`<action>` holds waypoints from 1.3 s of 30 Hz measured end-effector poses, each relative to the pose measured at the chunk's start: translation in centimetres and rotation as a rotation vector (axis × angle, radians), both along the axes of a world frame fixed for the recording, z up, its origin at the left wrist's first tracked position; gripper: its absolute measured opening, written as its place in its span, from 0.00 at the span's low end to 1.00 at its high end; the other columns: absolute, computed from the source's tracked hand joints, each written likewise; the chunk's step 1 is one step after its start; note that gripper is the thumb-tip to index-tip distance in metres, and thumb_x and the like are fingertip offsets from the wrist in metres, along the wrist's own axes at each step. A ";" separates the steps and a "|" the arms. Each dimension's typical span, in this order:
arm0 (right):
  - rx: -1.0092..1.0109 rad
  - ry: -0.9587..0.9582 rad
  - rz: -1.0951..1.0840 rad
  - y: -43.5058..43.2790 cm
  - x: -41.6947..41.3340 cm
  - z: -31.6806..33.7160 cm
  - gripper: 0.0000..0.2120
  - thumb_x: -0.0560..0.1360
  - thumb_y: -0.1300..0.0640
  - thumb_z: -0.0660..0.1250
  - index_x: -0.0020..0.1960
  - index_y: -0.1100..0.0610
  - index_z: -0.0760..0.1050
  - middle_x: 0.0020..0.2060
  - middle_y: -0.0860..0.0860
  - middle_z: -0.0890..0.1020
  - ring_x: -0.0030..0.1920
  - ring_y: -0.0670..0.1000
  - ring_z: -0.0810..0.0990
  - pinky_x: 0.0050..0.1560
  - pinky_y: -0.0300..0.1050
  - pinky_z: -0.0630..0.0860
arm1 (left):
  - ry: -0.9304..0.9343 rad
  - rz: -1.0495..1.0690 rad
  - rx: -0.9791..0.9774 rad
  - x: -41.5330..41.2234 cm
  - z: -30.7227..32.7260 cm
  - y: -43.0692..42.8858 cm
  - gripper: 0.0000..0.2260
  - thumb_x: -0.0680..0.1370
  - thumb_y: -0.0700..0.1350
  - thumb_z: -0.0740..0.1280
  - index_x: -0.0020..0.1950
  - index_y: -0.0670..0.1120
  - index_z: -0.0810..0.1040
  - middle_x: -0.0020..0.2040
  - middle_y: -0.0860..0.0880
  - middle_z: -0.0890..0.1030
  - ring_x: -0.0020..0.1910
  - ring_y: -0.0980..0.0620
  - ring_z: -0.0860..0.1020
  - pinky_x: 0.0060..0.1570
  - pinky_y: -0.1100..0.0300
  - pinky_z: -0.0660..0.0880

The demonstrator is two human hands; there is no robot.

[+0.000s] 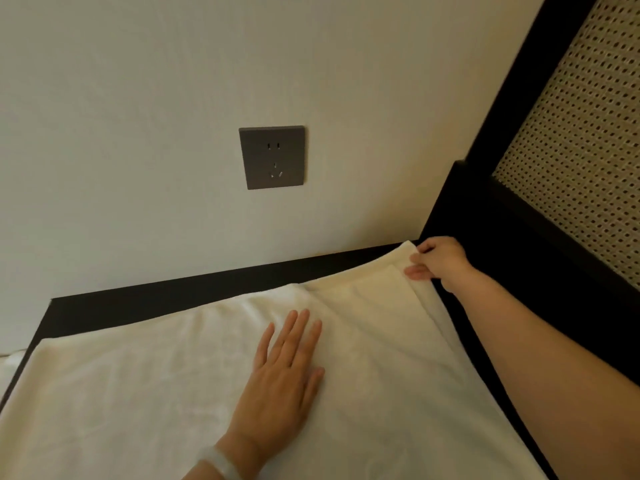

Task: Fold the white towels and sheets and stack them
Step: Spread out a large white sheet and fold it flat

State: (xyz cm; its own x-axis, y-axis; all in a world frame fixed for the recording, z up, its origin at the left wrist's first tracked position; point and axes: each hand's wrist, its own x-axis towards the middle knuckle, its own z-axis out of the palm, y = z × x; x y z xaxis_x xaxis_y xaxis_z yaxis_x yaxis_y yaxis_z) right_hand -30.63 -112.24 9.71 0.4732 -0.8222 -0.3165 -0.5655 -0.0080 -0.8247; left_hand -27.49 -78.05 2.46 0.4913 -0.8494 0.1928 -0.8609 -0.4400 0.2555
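A white towel (145, 386) lies spread over a dark table (114, 308), covering most of its top. My left hand (284, 372) presses flat on the towel's middle, fingers straight and spread. My right hand (438, 259) pinches the towel's far right corner, where a folded layer of the cloth shows beneath the top one. The towel's near edge runs out of view at the bottom.
A pale wall with a grey power socket (272, 156) stands right behind the table. A dark bed frame with a woven cane panel (585, 140) rises close on the right. A strip of white cloth (10, 363) shows at the far left.
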 end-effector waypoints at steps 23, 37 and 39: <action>-0.236 0.037 0.147 -1.1 1.6 -3.7 0.10 0.70 0.64 0.76 0.35 0.56 0.78 0.35 0.51 0.81 0.40 0.54 0.80 0.45 0.46 0.76 | -0.005 0.093 0.333 0.6 0.3 -1.3 0.26 0.77 0.62 0.54 0.70 0.53 0.76 0.70 0.48 0.74 0.67 0.46 0.74 0.65 0.46 0.58; -0.270 0.203 0.135 -3.2 3.1 -6.0 0.07 0.73 0.60 0.74 0.39 0.57 0.76 0.38 0.49 0.78 0.39 0.47 0.75 0.41 0.43 0.71 | 0.106 0.202 0.284 12.3 2.6 -5.0 0.14 0.82 0.51 0.60 0.67 0.53 0.69 0.61 0.51 0.70 0.63 0.50 0.68 0.63 0.56 0.63; -0.289 0.180 0.144 -3.5 3.2 -6.1 0.08 0.73 0.61 0.73 0.39 0.59 0.75 0.38 0.51 0.78 0.39 0.50 0.76 0.40 0.44 0.72 | 0.173 0.205 0.316 13.4 3.1 -5.6 0.07 0.81 0.51 0.62 0.58 0.53 0.70 0.55 0.52 0.70 0.59 0.49 0.70 0.58 0.56 0.65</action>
